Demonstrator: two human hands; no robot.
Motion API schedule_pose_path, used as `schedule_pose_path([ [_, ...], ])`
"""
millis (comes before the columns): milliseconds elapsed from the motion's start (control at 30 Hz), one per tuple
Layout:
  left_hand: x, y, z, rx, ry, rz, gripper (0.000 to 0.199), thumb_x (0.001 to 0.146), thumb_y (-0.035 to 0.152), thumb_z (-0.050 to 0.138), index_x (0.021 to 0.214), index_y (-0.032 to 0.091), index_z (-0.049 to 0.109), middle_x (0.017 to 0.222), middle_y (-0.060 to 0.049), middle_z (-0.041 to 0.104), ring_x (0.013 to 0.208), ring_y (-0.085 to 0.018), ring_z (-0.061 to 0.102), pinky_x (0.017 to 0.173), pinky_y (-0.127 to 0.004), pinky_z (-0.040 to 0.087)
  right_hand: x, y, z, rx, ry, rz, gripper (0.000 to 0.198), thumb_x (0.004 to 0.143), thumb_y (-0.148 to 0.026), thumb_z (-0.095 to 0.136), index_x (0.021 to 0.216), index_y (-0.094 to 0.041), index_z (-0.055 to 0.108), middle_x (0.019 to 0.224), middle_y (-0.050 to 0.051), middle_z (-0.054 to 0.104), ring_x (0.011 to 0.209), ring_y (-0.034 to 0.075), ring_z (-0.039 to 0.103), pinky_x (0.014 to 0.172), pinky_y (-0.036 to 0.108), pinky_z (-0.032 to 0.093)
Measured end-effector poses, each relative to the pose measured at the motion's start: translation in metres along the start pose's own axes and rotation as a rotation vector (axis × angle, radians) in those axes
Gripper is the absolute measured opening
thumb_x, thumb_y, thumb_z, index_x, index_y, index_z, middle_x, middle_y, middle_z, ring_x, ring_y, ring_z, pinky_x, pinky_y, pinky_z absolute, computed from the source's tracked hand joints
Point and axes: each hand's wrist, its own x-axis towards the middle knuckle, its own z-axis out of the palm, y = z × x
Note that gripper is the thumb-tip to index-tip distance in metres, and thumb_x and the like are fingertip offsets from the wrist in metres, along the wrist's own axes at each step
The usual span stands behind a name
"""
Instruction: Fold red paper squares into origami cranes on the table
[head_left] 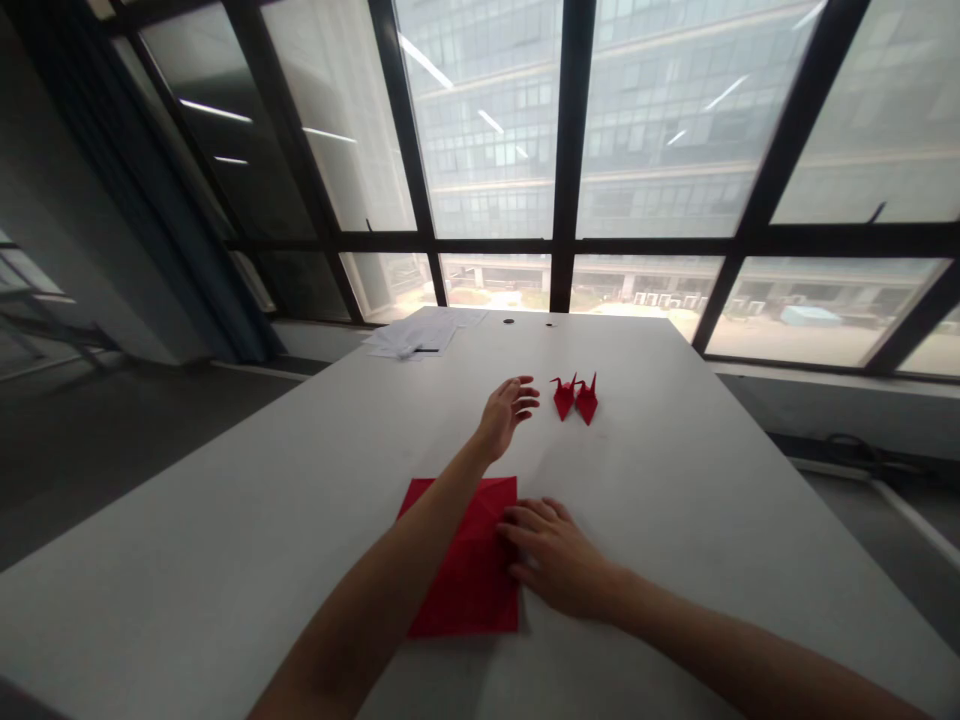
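Note:
A square sheet of red origami paper (480, 570) lies on the white table in front of me, with fold lines faintly showing. My left forearm crosses above it and hides much of its left part. Beyond the paper's far edge, my left hand (510, 415) is raised with its fingers apart and nothing in it. Two red folded paper cranes, one on the left (564, 398) and one on the right (586, 400), stand side by side just right of that hand. At the paper's right edge rests my right hand (555, 555), fingers loosely spread, fingertips touching the sheet.
White paper sheets (420, 335) lie loosely piled at the table's far left, with a dark pen (426, 350) on them. A small dark round object (508, 321) is near the table's far edge. Large windows stand behind, and a dark blue curtain (172, 200) hangs at left.

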Motion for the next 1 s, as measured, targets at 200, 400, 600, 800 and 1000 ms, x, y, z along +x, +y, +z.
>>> schedule_pose_path([
  [200, -0.109, 0.009, -0.072, 0.446, -0.088, 0.036, 0.034, 0.070, 0.045, 0.081, 0.098, 0.026, 0.076, 0.109, -0.010, 0.074, 0.113, -0.032, 0.062, 0.108, -0.049, 0.039, -0.051, 0.057, -0.028, -0.002, -0.090, 0.132, 0.048, 0.093, -0.034, 0.056, 0.141, -0.038, 0.052, 0.155, 0.004, 0.045, 0.146, 0.031, 0.031, 0.118, 0.063, 0.009],
  [400, -0.149, -0.016, -0.060, 1.204, -0.609, 0.105, 0.079, 0.089, 0.059, 0.059, 0.156, 0.033, 0.027, 0.163, -0.006, 0.024, 0.153, -0.034, 0.014, 0.120, -0.062, -0.001, -0.097, 0.080, -0.045, -0.020, 0.026, 0.335, 0.050, 0.093, -0.039, 0.053, 0.143, -0.036, 0.052, 0.156, 0.005, 0.043, 0.147, 0.029, 0.032, 0.119, 0.057, 0.017],
  [600, -0.122, -0.027, -0.019, 1.255, -0.774, 0.186, 0.080, 0.093, 0.065, 0.048, 0.158, 0.034, 0.013, 0.165, -0.007, 0.019, 0.153, -0.031, 0.014, 0.121, -0.059, -0.004, -0.091, 0.085, -0.047, -0.029, 0.019, 0.301, 0.058, 0.093, -0.043, 0.053, 0.149, -0.030, 0.044, 0.158, 0.007, 0.038, 0.148, 0.029, 0.029, 0.119, 0.058, 0.010],
  [800, -0.108, -0.037, -0.015, 1.299, -0.811, 0.195, 0.089, 0.088, 0.071, 0.050, 0.158, 0.036, 0.009, 0.165, -0.005, 0.015, 0.153, -0.030, 0.014, 0.121, -0.057, -0.007, -0.096, 0.102, -0.045, -0.015, 0.112, 0.387, 0.058, 0.089, -0.044, 0.060, 0.145, -0.029, 0.049, 0.154, 0.009, 0.044, 0.145, 0.031, 0.035, 0.117, 0.061, 0.011],
  [1000, -0.094, -0.043, -0.030, 1.239, -0.709, 0.186, 0.063, 0.094, 0.053, 0.057, 0.151, 0.036, 0.037, 0.157, -0.004, 0.037, 0.148, -0.025, 0.032, 0.124, -0.051, 0.012, -0.090, 0.111, -0.037, 0.036, 0.285, 0.430, 0.035, 0.085, -0.032, 0.066, 0.120, -0.031, 0.070, 0.137, 0.006, 0.063, 0.131, 0.030, 0.053, 0.112, 0.059, 0.023],
])
